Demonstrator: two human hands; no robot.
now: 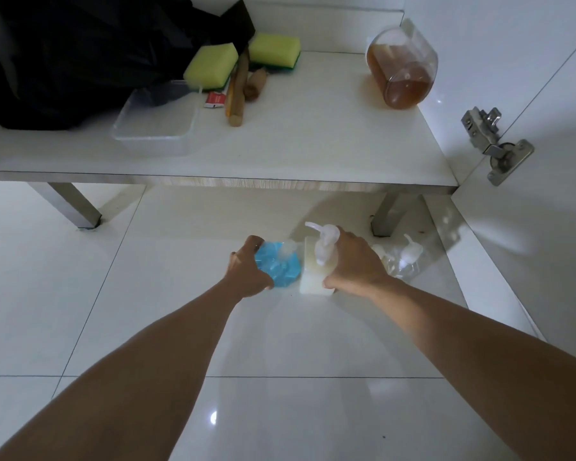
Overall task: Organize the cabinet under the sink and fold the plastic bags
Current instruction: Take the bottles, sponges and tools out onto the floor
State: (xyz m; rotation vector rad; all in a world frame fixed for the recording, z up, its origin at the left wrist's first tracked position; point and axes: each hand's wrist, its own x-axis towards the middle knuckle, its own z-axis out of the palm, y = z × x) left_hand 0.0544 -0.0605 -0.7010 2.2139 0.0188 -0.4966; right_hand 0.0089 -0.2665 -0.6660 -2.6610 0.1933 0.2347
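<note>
Head view: left hand [246, 269] grips blue bottle [277, 266], right hand [354, 262] grips white pump bottle [316, 274]; pumps could snag the cabinet shelf [280, 151] overhead.

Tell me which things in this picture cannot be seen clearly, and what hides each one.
- Black plastic bag, head view: cut off by the top and left edges; its contents are hidden.
- Blue pump bottle: the left hand covers its side; no label readable.
- White pump bottle: partly behind the right hand.
- Clear pump bottle: blurred, partly hidden by the right hand.
- Red packet: print too small.
</note>
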